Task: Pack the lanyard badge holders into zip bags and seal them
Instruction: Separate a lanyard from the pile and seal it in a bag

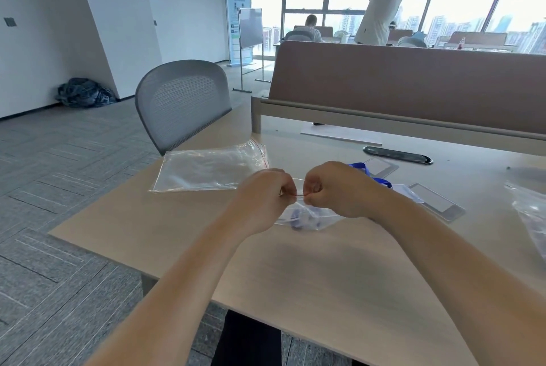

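Observation:
My left hand [266, 193] and my right hand [336, 188] both pinch the red-lined top edge of a clear zip bag [307, 219], held just above the table. Inside it a blue lanyard with a badge holder shows through the plastic. A stack of empty zip bags [206, 169] lies flat to the left of my hands. Behind my right hand lie loose badge holders [437, 201] with a blue lanyard [365, 169]; my hand hides part of them.
The light wooden table [295, 271] ends at a brown divider panel [413, 85]. A grey mesh chair [183, 103] stands at the left corner. More clear plastic bags [531, 212] sit at the right edge. A black cable port [397, 155] is set into the table. People are by the far windows.

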### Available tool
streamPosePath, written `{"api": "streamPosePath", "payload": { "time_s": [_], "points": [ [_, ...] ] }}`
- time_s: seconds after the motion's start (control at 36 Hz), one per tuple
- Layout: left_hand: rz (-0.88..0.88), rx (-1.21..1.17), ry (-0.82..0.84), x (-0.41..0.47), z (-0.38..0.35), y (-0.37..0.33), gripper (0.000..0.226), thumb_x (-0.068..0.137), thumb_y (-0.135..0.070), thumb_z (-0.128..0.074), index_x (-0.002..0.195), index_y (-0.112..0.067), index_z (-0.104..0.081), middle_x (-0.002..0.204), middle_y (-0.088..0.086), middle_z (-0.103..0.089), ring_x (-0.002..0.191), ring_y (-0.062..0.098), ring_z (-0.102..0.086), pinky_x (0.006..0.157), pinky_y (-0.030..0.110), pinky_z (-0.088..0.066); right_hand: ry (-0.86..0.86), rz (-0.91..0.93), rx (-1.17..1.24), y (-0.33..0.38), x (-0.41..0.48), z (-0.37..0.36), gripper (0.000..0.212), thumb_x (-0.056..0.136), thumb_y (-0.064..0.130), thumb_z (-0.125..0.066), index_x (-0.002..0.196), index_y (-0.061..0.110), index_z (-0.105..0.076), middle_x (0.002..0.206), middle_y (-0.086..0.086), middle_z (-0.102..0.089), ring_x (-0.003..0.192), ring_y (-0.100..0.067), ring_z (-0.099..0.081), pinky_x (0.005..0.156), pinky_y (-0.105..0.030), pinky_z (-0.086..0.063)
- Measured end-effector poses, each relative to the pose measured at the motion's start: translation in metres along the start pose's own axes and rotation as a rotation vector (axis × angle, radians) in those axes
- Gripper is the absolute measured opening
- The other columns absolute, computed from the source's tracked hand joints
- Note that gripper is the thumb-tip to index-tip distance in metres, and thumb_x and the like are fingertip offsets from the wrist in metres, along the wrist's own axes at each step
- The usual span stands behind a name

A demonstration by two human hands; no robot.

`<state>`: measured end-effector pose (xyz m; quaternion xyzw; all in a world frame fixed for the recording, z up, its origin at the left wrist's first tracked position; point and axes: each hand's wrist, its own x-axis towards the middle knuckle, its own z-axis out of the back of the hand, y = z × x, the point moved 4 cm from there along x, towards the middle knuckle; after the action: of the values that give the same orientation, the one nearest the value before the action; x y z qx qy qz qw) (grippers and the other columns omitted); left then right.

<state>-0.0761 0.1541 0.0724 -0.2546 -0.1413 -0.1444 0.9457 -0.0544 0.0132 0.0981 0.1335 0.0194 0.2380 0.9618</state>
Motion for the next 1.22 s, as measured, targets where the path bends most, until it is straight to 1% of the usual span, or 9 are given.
{"api": "streamPosePath", "payload": {
  "time_s": [0.14,0.22,0.33,0.47,0.61,0.75,0.89,1.06,1.22],
  "points": [
    [0.003,-0.022,-0.01,0.001,-0.001,0.004,0.009,0.092,-0.016,-0.062,0.086,-0.016,-0.069,0.09,-0.005,-0.063,0.089,0.017,-0.06,0.08,0.033,-0.048,-0.007,-0.022,0.089,-0.008,-0.003,0.0,0.007,0.091,0.024,-0.064,0.088,0.021,-0.069,0.086,0.012,-0.063,0.072,-0.005,-0.056,0.057,-0.015,-0.038],
    [0.026,-0.049,-0.014,0.002,0.0,0.013,0.011,0.091,-0.015,-0.063,0.082,-0.019,-0.065,0.09,-0.006,-0.064,0.088,0.016,-0.06,0.079,0.031,-0.048,-0.006,-0.06,0.16,-0.021,-0.006,0.001,0.007,0.089,0.024,-0.068,0.082,0.024,-0.07,0.081,0.013,-0.067,0.077,-0.01,-0.063,0.063,-0.021,-0.046],
    [0.037,-0.087,0.003,0.002,-0.002,0.021,0.013,0.09,-0.013,-0.065,0.079,-0.021,-0.063,0.087,-0.007,-0.064,0.085,0.015,-0.06,0.08,0.033,-0.05,-0.01,-0.066,0.238,-0.032,-0.01,-0.002,0.015,0.088,0.027,-0.071,0.076,0.034,-0.065,0.081,0.015,-0.068,0.08,-0.009,-0.064,0.068,-0.02,-0.044],
    [0.03,-0.029,0.017,0.005,-0.004,0.021,0.004,0.091,-0.018,-0.064,0.092,-0.019,-0.069,0.096,-0.008,-0.064,0.095,0.013,-0.057,0.086,0.034,-0.048,-0.023,-0.075,0.222,-0.031,-0.008,-0.011,0.008,0.089,0.022,-0.068,0.081,0.026,-0.067,0.081,0.012,-0.067,0.079,-0.011,-0.063,0.069,-0.022,-0.048],
    [-0.041,0.032,-0.015,0.008,-0.001,0.012,0.022,0.087,-0.03,-0.071,0.109,-0.024,-0.069,0.1,-0.012,-0.062,0.1,0.01,-0.053,0.087,0.028,-0.043,-0.049,-0.062,0.129,-0.026,-0.006,-0.013,0.009,0.09,0.022,-0.065,0.082,0.026,-0.065,0.085,0.012,-0.063,0.08,-0.012,-0.06,0.066,-0.023,-0.044],
    [-0.039,0.059,0.012,0.01,-0.012,0.001,0.009,0.089,-0.027,-0.068,0.094,-0.024,-0.074,0.094,-0.007,-0.068,0.094,0.015,-0.06,0.083,0.032,-0.048,-0.101,-0.048,0.146,-0.02,-0.003,-0.013,0.006,0.091,0.023,-0.063,0.092,0.022,-0.069,0.092,0.008,-0.068,0.085,-0.012,-0.062,0.074,-0.026,-0.049],
    [0.08,-0.167,0.054,0.009,-0.016,0.01,0.013,0.087,-0.021,-0.068,0.076,-0.028,-0.07,0.08,-0.008,-0.07,0.079,0.011,-0.062,0.072,0.027,-0.047,-0.16,-0.053,0.291,-0.029,-0.007,-0.016,0.005,0.088,0.023,-0.068,0.088,0.019,-0.072,0.087,0.008,-0.07,0.086,-0.012,-0.065,0.08,-0.031,-0.053],
    [0.112,-0.235,0.049,0.01,-0.016,0.018,0.016,0.086,-0.019,-0.072,0.073,-0.028,-0.069,0.073,-0.014,-0.067,0.068,-0.006,-0.057,0.058,0.007,-0.036,-0.177,-0.098,0.548,-0.048,-0.011,-0.025,0.004,0.087,0.022,-0.074,0.083,0.023,-0.073,0.083,0.011,-0.073,0.08,-0.002,-0.067,0.07,-0.016,-0.046],
    [0.108,-0.261,0.084,0.011,-0.017,0.024,0.014,0.085,-0.018,-0.075,0.074,-0.026,-0.071,0.071,-0.012,-0.066,0.066,-0.002,-0.055,0.06,0.005,-0.038,-0.205,-0.132,0.629,-0.06,-0.017,-0.033,0.005,0.088,0.023,-0.073,0.085,0.019,-0.073,0.082,0.005,-0.073,0.072,-0.001,-0.062,0.064,-0.012,-0.043]
  ]
}}
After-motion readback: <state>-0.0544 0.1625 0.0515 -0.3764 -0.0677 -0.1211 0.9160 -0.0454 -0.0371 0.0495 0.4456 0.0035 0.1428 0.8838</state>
